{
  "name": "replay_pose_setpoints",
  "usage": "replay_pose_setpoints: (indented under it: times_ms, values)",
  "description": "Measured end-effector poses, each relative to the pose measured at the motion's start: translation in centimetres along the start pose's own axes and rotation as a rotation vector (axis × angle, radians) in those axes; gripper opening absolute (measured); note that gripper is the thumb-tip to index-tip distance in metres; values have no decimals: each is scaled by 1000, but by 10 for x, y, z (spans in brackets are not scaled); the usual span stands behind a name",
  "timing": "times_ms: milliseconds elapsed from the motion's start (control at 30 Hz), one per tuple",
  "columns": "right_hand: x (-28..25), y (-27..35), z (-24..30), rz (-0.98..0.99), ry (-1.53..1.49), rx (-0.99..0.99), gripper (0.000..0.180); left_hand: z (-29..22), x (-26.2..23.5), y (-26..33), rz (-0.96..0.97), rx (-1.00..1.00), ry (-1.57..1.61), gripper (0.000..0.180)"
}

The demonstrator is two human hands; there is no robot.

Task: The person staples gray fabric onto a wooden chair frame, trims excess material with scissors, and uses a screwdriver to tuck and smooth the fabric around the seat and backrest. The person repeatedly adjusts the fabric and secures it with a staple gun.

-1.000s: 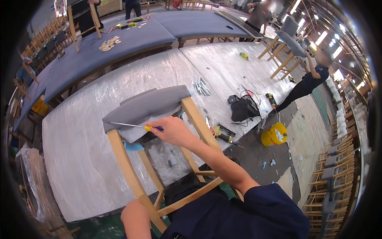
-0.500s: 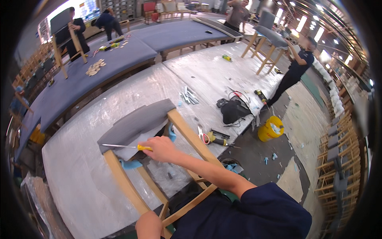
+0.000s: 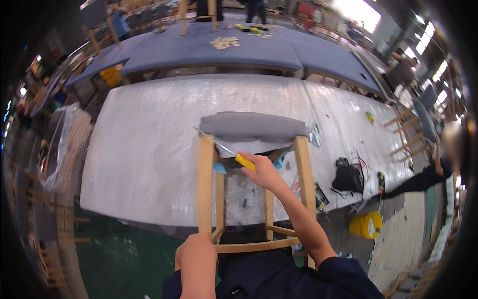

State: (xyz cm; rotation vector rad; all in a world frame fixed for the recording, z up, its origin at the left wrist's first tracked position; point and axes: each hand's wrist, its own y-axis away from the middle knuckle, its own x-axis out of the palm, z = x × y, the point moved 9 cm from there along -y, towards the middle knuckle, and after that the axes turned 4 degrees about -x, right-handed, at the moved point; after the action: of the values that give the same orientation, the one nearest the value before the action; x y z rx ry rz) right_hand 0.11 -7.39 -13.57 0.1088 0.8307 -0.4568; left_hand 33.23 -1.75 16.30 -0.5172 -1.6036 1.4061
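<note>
A wooden stool frame (image 3: 206, 179) lies tipped on the plastic-covered workbench (image 3: 144, 149), its grey upholstered seat (image 3: 251, 128) pointing away from me. My right hand (image 3: 264, 172) grips a yellow-handled screwdriver (image 3: 244, 162); its thin metal shaft reaches up-left to the seat's underside near the left leg. My left hand (image 3: 196, 256) closes around the near end of the left wooden leg, by the lower crossbar (image 3: 254, 245). A blue scrap shows under the seat between the legs.
A black tool with cables (image 3: 346, 179) and small tools lie on the bench at right, a yellow bucket (image 3: 366, 225) on the floor beyond. Blue padded tables (image 3: 209, 50) stand behind. Other people work at the far right and back. Stacked wooden frames line both sides.
The view has swung so the stool now lies straight ahead. My right hand with the screwdriver stays at the seat's underside; my left hand has come further into view on the leg.
</note>
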Motion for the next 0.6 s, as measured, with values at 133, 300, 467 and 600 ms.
replay_pose_setpoints:
  times_ms: [133, 300, 467, 600]
  values:
    - [18, 1, 25, 23, -122, -24, 51, -25, 2, -2, 30, 82, -124, 24]
    - [44, 29, 14, 18, -390, 11, 53, -62, 9, -3, 62, 174, -242, 20]
    - [50, 42, 4, 6, -465, 62, 52, -78, 20, -3, 83, 222, -318, 17]
    - [42, 48, 0, -23, -501, 80, 51, -81, 27, -3, 84, 221, -333, 15]
